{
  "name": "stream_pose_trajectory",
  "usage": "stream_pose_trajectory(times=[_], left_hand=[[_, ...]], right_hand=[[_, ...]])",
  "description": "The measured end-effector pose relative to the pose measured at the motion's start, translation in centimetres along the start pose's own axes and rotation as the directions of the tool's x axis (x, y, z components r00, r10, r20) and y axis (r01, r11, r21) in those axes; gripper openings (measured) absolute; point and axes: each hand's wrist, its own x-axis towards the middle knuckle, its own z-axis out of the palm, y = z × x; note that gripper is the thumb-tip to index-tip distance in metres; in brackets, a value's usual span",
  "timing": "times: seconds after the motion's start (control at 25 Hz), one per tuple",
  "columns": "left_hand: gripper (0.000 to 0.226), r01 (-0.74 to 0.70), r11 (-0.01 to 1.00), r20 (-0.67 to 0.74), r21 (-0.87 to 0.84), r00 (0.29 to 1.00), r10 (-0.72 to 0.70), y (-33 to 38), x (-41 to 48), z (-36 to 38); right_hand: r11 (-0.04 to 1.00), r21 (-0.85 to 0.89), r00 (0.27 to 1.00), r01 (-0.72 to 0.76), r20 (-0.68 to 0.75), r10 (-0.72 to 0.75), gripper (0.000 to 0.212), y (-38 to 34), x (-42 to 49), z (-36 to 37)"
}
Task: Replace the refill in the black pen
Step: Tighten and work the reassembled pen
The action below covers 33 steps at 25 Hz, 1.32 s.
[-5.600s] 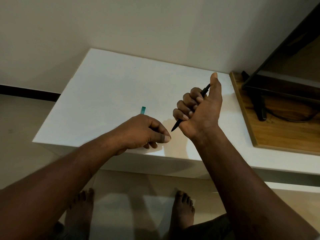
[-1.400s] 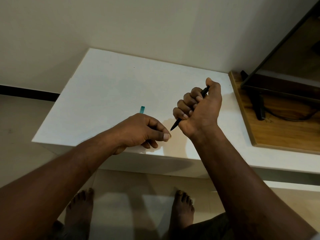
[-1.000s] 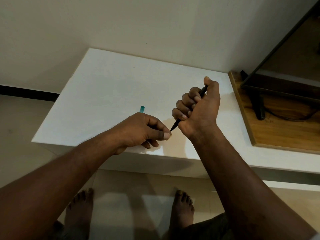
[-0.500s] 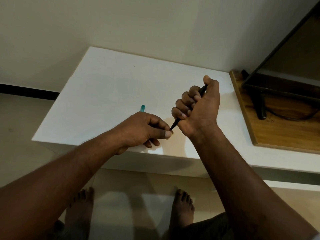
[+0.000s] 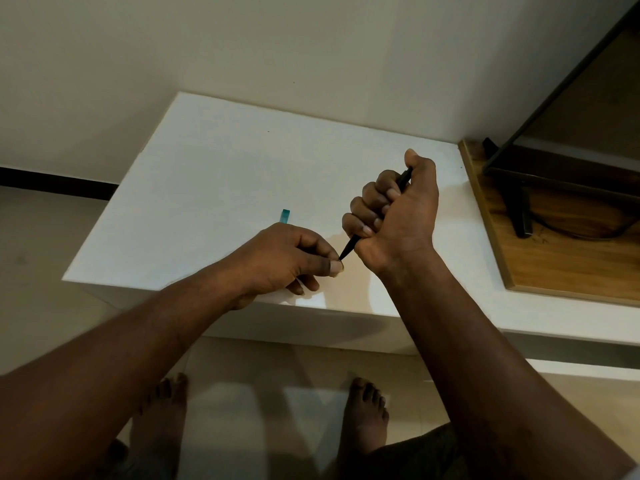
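Observation:
My right hand [image 5: 398, 216] is a fist around the black pen [image 5: 350, 245], thumb pressed over its upper end. The pen slants down to the left, and only its pointed lower end and a short upper stretch show. My left hand [image 5: 287, 258] pinches thumb and forefinger on the pen's tip, above the front of the white table [image 5: 214, 181]. Whether a refill sits between those fingers is hidden. A small teal piece [image 5: 285, 215] sticks out from behind my left hand on the table.
A wooden board [image 5: 554, 258] lies to the right on the table, carrying a dark screen's stand [image 5: 519, 209] and a cable. A wall runs behind the table. My bare feet [image 5: 367, 407] stand on the tiled floor below the table's front edge.
My right thumb came down onto the pen's top. My left hand has moved right, and its thumb and forefinger now close on the pen's tip.

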Motion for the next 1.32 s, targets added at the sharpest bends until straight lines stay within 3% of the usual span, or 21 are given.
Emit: stream_pose_trajectory(times=[1.32], left_hand=[[0.002, -0.015, 1.000, -0.009, 0.015, 1.000, 0.016, -0.10, -0.05, 0.08]], right_hand=[[0.998, -0.051, 0.999, 0.040, 0.023, -0.039, 0.059, 0.16, -0.17, 0.25]])
